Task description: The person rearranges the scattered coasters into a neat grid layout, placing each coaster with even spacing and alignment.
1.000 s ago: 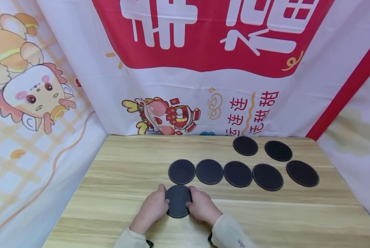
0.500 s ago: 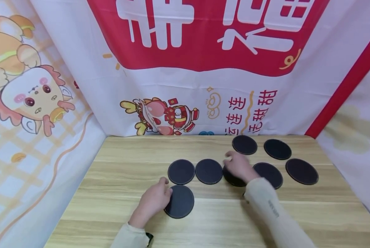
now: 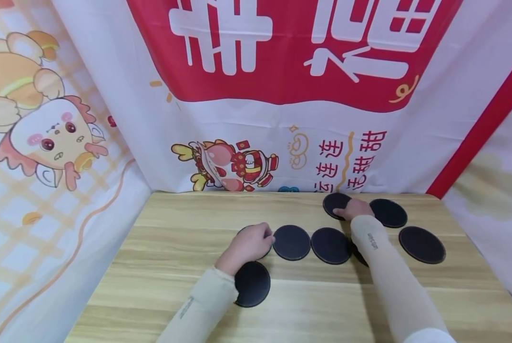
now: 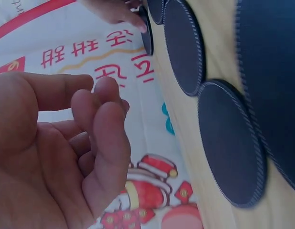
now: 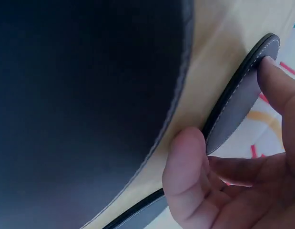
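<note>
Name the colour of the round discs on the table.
The discs look black, best shown in the head view.

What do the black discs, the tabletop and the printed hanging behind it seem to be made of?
Black discs: probably leather or imitation leather, fairly matt, given the pale stitching round their edges in the wrist views.
Tabletop: wood or wood-look laminate, apparently smooth, judging by the streaky pale grain.
Printed hanging: likely thin fabric, dull, since it shows soft creases; fibre unclear.
</note>
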`<state>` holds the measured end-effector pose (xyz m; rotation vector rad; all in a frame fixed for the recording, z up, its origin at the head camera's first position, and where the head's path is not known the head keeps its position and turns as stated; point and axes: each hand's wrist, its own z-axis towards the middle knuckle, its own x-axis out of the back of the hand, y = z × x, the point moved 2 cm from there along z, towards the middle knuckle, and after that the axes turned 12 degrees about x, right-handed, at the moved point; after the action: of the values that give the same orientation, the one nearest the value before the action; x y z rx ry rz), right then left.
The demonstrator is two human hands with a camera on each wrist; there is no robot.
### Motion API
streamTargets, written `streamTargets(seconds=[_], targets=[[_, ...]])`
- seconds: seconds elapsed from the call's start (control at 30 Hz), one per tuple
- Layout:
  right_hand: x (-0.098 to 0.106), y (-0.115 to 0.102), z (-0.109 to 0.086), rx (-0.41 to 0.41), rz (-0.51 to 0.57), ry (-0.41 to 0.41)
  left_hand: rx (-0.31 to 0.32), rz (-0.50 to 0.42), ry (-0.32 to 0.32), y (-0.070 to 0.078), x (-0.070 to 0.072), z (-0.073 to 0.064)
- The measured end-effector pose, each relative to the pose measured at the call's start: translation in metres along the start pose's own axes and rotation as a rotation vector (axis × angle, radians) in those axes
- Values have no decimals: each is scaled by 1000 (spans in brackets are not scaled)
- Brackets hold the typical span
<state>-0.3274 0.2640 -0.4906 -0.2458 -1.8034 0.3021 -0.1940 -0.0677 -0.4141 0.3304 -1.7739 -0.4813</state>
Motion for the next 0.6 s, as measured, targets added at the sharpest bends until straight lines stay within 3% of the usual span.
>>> streamTargets(seconds=[0.17,0.23,0.4,0.6], targets=[[-3,-27,-1,2,101,-6,67,-245,-183,16,-14,34],[-5,-37,0,18,183,-4,92,-342,-223,20,-26,47],[-10,-51,7,27,451,61,93,-410,-195,27,-47,69],[-6,-60,-2,63,826,149,126,-504,-117,26,-46,85]])
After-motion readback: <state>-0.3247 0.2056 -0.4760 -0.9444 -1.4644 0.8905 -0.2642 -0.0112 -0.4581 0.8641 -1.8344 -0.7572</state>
